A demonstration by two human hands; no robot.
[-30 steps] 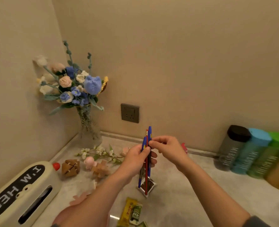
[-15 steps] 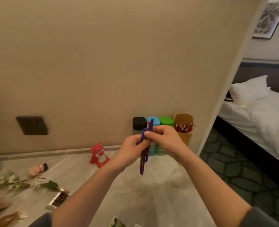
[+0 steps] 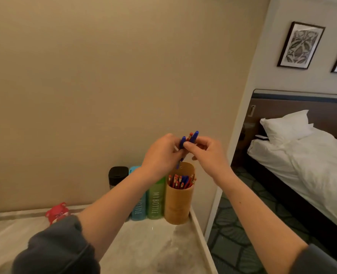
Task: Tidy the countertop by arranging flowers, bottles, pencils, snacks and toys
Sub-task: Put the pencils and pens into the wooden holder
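Both hands hold a small bundle of blue and red pencils (image 3: 189,138) upright, just above a tan cylindrical pencil holder (image 3: 178,204). My left hand (image 3: 160,155) grips the bundle from the left; my right hand (image 3: 207,153) pinches its top from the right. The bundle's lower ends hang over the holder's mouth, mostly hidden behind my left hand. Several red and blue pencils stand inside the holder. To its left stand a green bottle (image 3: 155,200), a blue bottle (image 3: 138,208) and a black-capped bottle (image 3: 117,175), partly behind my left forearm.
A red bear toy (image 3: 57,213) sits by the wall on the marble countertop (image 3: 153,246). The counter's raised right edge (image 3: 200,234) runs just beside the holder. Beyond it are a patterned carpet and a bed (image 3: 306,167).
The view swung right, away from the vase and scattered toys. Both hands carried the pencils to the right end of the counter and now hold them over the holder.
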